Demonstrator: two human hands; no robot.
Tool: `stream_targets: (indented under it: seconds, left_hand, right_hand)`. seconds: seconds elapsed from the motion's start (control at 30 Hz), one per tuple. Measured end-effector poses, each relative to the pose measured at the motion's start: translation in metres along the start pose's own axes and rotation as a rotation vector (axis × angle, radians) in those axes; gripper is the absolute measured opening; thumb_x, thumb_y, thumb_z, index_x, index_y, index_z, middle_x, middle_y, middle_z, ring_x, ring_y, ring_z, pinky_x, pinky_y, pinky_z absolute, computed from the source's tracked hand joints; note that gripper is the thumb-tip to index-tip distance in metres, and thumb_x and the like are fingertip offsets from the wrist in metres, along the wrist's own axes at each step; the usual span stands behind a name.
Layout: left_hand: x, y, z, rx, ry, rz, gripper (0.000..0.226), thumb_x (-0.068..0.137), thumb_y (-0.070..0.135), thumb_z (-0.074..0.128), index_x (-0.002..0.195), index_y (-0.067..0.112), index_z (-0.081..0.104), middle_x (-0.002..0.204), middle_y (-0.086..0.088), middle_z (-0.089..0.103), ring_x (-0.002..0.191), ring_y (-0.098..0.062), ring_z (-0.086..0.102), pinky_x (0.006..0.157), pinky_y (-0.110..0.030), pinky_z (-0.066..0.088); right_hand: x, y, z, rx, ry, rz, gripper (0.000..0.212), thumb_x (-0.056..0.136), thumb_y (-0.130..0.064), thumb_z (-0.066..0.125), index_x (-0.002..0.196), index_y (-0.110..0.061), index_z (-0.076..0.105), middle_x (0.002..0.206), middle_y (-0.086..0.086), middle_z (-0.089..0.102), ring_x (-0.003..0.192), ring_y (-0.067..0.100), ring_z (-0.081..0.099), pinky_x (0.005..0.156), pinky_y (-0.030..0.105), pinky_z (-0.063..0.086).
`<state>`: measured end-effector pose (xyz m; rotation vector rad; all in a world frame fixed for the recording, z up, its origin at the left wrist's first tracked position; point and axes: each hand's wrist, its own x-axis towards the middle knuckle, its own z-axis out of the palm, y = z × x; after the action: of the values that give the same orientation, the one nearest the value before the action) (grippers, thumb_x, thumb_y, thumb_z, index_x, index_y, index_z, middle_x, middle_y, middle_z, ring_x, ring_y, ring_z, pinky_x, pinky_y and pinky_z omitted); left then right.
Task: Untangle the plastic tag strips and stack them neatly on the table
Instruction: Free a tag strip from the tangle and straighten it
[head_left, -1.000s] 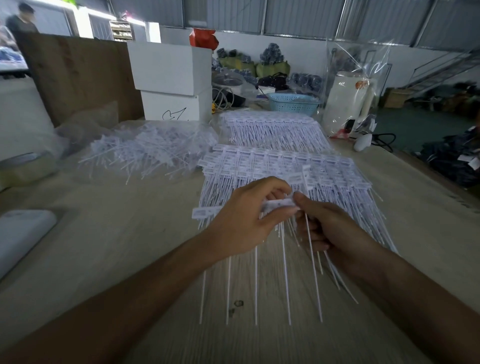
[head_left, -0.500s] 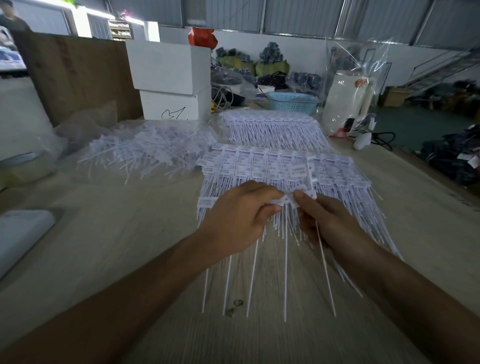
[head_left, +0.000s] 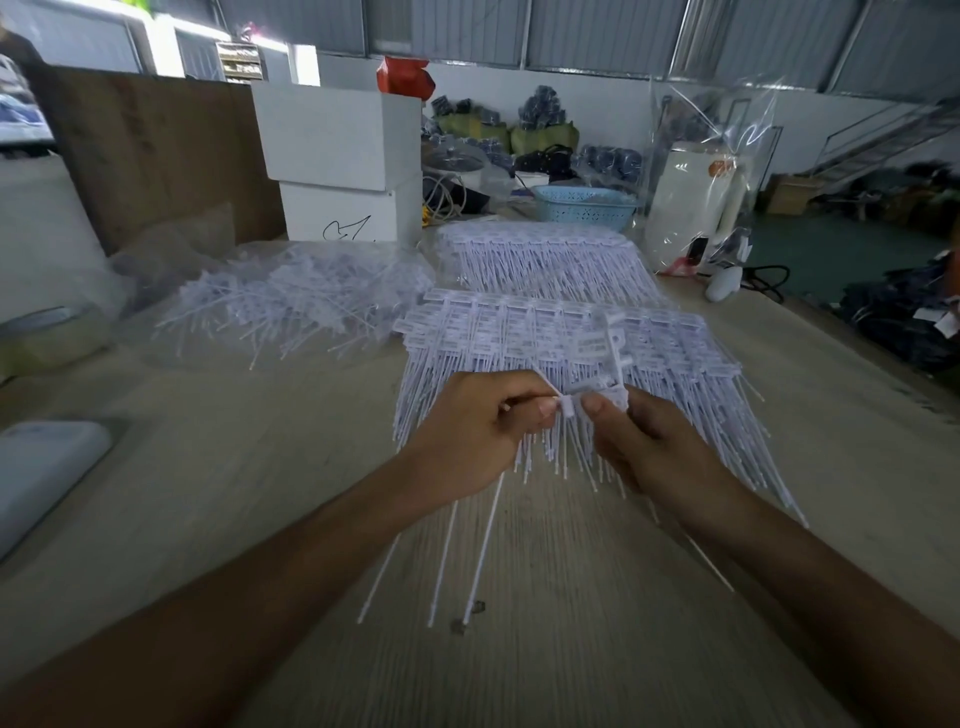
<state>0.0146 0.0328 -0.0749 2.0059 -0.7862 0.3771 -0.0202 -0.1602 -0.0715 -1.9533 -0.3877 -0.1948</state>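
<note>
The left hand (head_left: 470, 434) and right hand (head_left: 644, 441) now pinch closer together, and the tag strip (head_left: 605, 358) between them folds, its right-hand tags swinging up toward 12 o'clock.

I count two neat stacks of tag strips (head_left: 545, 343) on the tabletop (head_left: 208, 493), plus one tangled heap (head_left: 291, 306) to the left. Behind them I see two white boxes (head_left: 343, 171), one blue basket (head_left: 584, 207), and two hands (head_left: 478, 441) at work.
</note>
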Motion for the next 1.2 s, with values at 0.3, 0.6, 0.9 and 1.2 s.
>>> stream_targets:
  seconds: [0.3, 0.6, 0.9, 1.2]
  left_hand:
    - [-0.005, 0.006, 0.001, -0.065, -0.118, 0.102, 0.020, 0.092, 0.019, 0.070, 0.111, 0.014, 0.074, 0.102, 0.007, 0.075, 0.092, 0.001, 0.068, 0.081, -0.014, 0.052]
    - [-0.004, 0.006, 0.005, -0.070, 0.052, 0.123, 0.027, 0.082, 0.018, 0.082, 0.103, 0.011, 0.067, 0.090, 0.007, 0.074, 0.083, -0.002, 0.069, 0.073, -0.023, 0.055]
    - [-0.004, 0.000, 0.010, 0.091, 0.153, 0.274, 0.014, 0.082, 0.015, 0.082, 0.088, 0.006, 0.073, 0.083, 0.000, 0.069, 0.079, -0.016, 0.062, 0.070, -0.040, 0.050]
    - [0.000, 0.002, 0.005, 0.119, 0.100, 0.300, 0.017, 0.091, 0.014, 0.070, 0.107, 0.009, 0.074, 0.101, -0.001, 0.071, 0.096, -0.017, 0.064, 0.085, -0.036, 0.050]
  right_hand:
    - [0.013, -0.001, -0.043, 0.445, 0.307, 0.200, 0.044, 0.100, -0.053, 0.051, 0.063, -0.029, 0.045, 0.057, -0.005, 0.030, 0.048, 0.013, 0.026, 0.045, 0.026, 0.027]
    - [0.003, 0.002, -0.008, 0.238, 0.032, 0.214, 0.050, 0.095, -0.058, 0.055, 0.070, -0.016, 0.047, 0.050, 0.007, 0.045, 0.040, 0.017, 0.039, 0.038, 0.024, 0.034]
    - [-0.001, -0.001, 0.003, 0.365, -0.113, 0.449, 0.050, 0.082, -0.073, 0.060, 0.071, -0.026, 0.046, 0.059, -0.007, 0.027, 0.046, 0.009, 0.023, 0.041, 0.020, 0.021]
    - [0.001, 0.000, 0.000, 0.482, -0.105, 0.462, 0.046, 0.083, -0.059, 0.070, 0.057, -0.028, 0.049, 0.059, -0.007, 0.024, 0.046, 0.009, 0.019, 0.038, 0.020, 0.021]
